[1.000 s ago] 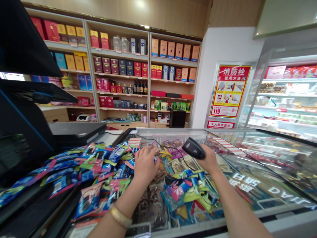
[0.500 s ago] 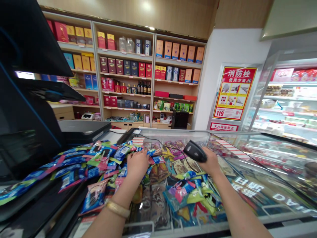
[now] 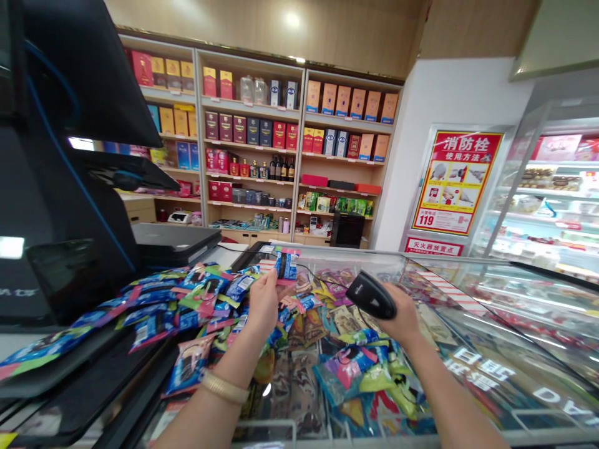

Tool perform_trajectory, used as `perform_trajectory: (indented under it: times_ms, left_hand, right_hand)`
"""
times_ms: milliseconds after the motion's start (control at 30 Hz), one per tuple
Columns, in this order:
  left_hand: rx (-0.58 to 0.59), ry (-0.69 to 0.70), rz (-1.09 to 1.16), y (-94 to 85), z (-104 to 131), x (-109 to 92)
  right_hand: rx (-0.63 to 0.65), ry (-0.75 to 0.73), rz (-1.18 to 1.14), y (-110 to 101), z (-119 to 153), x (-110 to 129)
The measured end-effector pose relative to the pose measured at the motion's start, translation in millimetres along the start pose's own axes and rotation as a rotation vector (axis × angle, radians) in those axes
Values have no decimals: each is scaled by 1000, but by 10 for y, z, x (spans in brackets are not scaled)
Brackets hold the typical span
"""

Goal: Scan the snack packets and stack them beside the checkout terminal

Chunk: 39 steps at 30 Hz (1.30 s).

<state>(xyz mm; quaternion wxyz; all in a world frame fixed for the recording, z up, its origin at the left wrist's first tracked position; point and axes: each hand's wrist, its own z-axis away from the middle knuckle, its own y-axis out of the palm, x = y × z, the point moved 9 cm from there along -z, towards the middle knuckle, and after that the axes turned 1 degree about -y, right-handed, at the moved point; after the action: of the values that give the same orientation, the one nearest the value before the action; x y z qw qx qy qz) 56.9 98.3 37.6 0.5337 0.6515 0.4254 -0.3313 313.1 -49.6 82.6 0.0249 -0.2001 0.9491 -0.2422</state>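
My left hand point(image 3: 263, 300), with a gold bracelet on the wrist, pinches a small blue and pink snack packet point(image 3: 286, 264) raised above the freezer's glass top. Black and gun-shaped, a barcode scanner point(image 3: 370, 294) is gripped in my right hand point(image 3: 399, 317), its head pointing left toward the packet. A long pile of blue, pink and green packets point(image 3: 201, 290) spreads to the left of my left hand. Below the scanner lies a smaller heap of similar packets point(image 3: 369, 368) on the glass.
At the left stand a dark checkout terminal point(image 3: 70, 206) and a black flat device point(image 3: 173, 242). The glass-topped freezer point(image 3: 468, 399) runs across the front. Behind are shelves of boxes point(image 3: 253, 144), a red poster point(image 3: 458, 181) and a lit fridge point(image 3: 552, 206). The scanner's cable crosses the glass.
My left hand has come up from the pile with a packet between its fingers. The view has shifted slightly left. My right hand still holds the scanner.
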Motion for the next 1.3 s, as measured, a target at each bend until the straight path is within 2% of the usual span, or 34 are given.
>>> perform_trajectory:
  times_ms: [100,267,433,833,1033,1167,1233,1300]
  left_hand:
    - [57,-88,129,101,37,41]
    - [86,-96,27,205,123,126]
    - [120,-29,-129,248,141,198]
    - [145,35,-202,271,136,219]
    - [146,51,-250,279,152,179]
    - [168,227,-475,345,225,35]
    - [239,361,-641,465,322,15]
    - [355,473,-779,626,456,88]
  right_hand:
    - [20,-12,-5,60,20,37]
    - [54,-57,-33,121,16,129]
    - [108,-70,-38,149,-20,201]
    - [153,-65,-21,170,-45,285]
    - [175,-52,-2,203,-23,242]
    - [104,-34,34,131,7,83]
    - [57,22,57,62,20,-60]
    - [11,73,63,-12,34,-184]
